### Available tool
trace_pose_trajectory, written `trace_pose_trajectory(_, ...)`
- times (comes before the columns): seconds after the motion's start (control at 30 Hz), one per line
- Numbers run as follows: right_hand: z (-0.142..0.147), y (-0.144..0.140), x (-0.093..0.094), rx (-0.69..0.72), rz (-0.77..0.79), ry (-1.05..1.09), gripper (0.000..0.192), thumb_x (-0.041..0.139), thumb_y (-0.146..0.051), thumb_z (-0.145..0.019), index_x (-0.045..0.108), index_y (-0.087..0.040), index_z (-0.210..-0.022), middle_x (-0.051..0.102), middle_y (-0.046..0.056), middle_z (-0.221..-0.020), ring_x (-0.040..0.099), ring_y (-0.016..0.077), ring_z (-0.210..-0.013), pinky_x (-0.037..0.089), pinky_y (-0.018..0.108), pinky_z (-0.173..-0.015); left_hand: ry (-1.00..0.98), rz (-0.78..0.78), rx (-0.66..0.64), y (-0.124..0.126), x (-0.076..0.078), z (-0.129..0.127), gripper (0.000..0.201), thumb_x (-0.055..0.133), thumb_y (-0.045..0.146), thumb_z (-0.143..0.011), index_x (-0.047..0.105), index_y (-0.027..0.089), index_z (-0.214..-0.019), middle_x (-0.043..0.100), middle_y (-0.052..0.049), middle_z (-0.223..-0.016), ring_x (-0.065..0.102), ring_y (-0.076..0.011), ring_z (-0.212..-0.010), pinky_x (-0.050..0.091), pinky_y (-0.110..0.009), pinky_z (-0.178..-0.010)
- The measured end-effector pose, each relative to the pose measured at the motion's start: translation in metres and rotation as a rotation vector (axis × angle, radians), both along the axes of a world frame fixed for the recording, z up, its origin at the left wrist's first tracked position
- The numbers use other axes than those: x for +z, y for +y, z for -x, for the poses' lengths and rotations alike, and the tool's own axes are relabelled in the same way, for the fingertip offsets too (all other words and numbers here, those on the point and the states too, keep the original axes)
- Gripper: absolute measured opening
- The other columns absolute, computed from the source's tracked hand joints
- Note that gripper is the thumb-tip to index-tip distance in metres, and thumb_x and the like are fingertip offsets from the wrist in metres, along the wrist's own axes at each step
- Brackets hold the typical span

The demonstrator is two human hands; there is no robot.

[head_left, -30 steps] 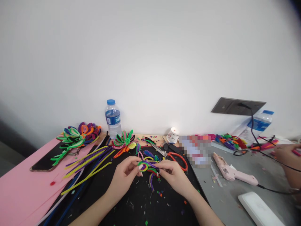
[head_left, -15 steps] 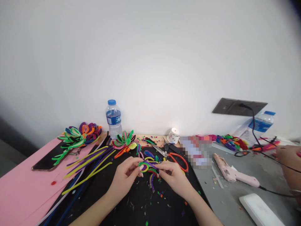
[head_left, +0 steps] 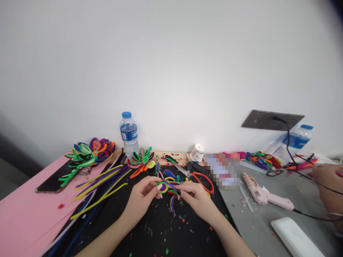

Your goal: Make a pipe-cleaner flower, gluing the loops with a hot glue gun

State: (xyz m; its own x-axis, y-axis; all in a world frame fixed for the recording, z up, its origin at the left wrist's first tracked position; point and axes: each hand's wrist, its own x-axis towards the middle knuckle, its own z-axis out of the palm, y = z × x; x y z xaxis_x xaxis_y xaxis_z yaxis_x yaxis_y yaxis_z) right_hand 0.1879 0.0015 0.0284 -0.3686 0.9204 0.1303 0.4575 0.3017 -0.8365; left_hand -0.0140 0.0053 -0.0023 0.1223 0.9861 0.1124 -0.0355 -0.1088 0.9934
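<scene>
Over a black mat, my left hand and my right hand both pinch a small pipe-cleaner flower of green, yellow, purple and red loops. Its loose stems hang down between my hands. Red-handled scissors lie just behind my right hand. A bundle of long yellow and purple pipe cleaners lies to the left of my left hand.
Finished pipe-cleaner flowers lie on a pink sheet beside a phone. A water bottle and paper cup stand by the wall. A pink glue gun lies right. Another person's hand works at far right.
My fingers shifted slightly on the flower, drawing a little closer together around its loops. The other person's hand at the right moved a little.
</scene>
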Motion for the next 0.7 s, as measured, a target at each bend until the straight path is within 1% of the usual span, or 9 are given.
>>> trace_pose_trajectory(0.17, -0.0002, -0.0013, 0.0002, -0.003, 0.007, 0.019, 0.026, 0.047, -0.015, -0.084, 0.071, -0.018, -0.091, 0.067, 0.004, -0.074, 0.060, 0.0166, -0.071, 0.044, 0.025, -0.066, -0.045, 0.045, 0.011, 0.0013, -0.0023, 0.0004, 0.016, 0.060, 0.026, -0.075, 0.062, 0.018, -0.089, 0.055, 0.002, -0.070, 0.061, -0.0137, -0.056, 0.052, -0.027, -0.057)
trace_pose_trajectory(0.27, 0.0002, -0.0009, 0.0012, -0.011, 0.032, 0.031, 0.025, 0.048, -0.015, -0.083, 0.070, -0.017, -0.093, 0.068, 0.005, -0.076, 0.060, 0.0170, -0.071, 0.045, 0.026, -0.066, -0.057, 0.068, 0.009, 0.0005, -0.0008, -0.0003, 0.017, 0.060, 0.027, -0.075, 0.061, 0.018, -0.089, 0.054, 0.003, -0.070, 0.061, -0.0135, -0.056, 0.052, -0.027, -0.057)
trace_pose_trajectory(0.33, 0.0006, -0.0004, 0.0022, -0.016, 0.042, 0.028, 0.025, 0.049, -0.014, -0.082, 0.070, -0.017, -0.094, 0.067, 0.005, -0.074, 0.060, 0.0166, -0.069, 0.045, 0.026, -0.064, -0.062, 0.081, 0.016, -0.0002, 0.0009, -0.0012, 0.018, 0.061, 0.028, -0.075, 0.061, 0.018, -0.089, 0.052, 0.003, -0.070, 0.061, -0.0133, -0.056, 0.052, -0.027, -0.057)
trace_pose_trajectory(0.5, 0.0008, -0.0003, 0.0019, -0.025, 0.023, 0.009, 0.024, 0.050, -0.012, -0.080, 0.071, -0.019, -0.090, 0.066, 0.003, -0.070, 0.058, 0.0156, -0.065, 0.045, 0.026, -0.063, -0.085, 0.086, 0.027, -0.0001, 0.0032, -0.0030, 0.023, 0.062, 0.029, -0.073, 0.061, 0.020, -0.094, 0.049, 0.005, -0.068, 0.060, -0.0125, -0.054, 0.052, -0.027, -0.056)
trace_pose_trajectory(0.7, 0.0002, -0.0007, -0.0015, -0.023, 0.035, 0.025, 0.025, 0.050, -0.011, -0.080, 0.071, -0.016, -0.091, 0.067, 0.004, -0.072, 0.059, 0.0162, -0.066, 0.045, 0.025, -0.062, -0.015, 0.060, 0.007, 0.0006, 0.0033, -0.0022, 0.021, 0.060, 0.029, -0.075, 0.064, 0.018, -0.092, 0.057, 0.001, -0.069, 0.060, -0.0139, -0.056, 0.052, -0.028, -0.057)
